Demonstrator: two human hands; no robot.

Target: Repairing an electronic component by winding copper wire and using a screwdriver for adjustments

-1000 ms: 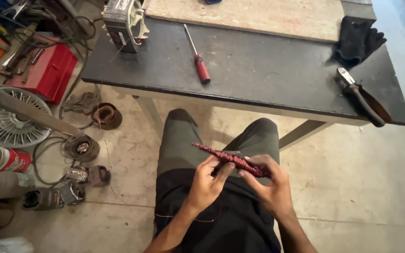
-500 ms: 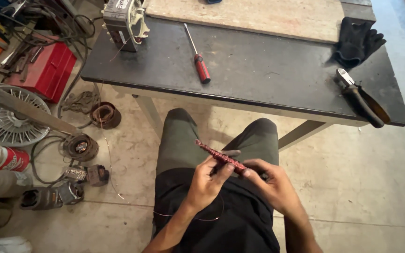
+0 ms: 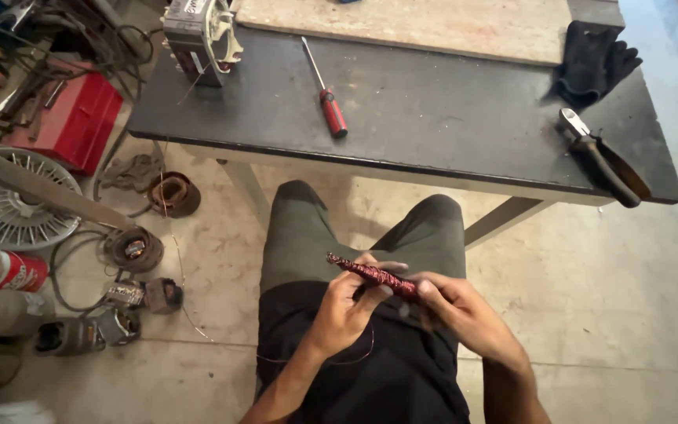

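Since the earlier frames the slim reddish bundle of wound copper wire (image 3: 372, 275) has tipped from a flatter lie to a slope, its left tip higher and its right end lower, and the right hand has slid a little down and away from the left. The left hand (image 3: 347, 306) has its grip closed on the bundle: fingers curl round the middle from below and the thumb lies along the top. The right hand (image 3: 457, 314) pinches the bundle's lower right end, its grip narrow, fingertips touching the wire. The bundle thus lies between the two hands, over the person's lap, above the green trousers (image 3: 308, 235), with its free left tip sticking out past the left hand. Above on the dark counter (image 3: 433, 118), from left to right, lie a grey metal motor part (image 3: 198, 31), a red-handled screwdriver (image 3: 327, 98), a black glove (image 3: 590, 63) and dark-handled pliers (image 3: 602, 157), all well apart from the hands. On the floor at left stand a red metal box (image 3: 68, 122) and a round wire fan guard (image 3: 9, 208).
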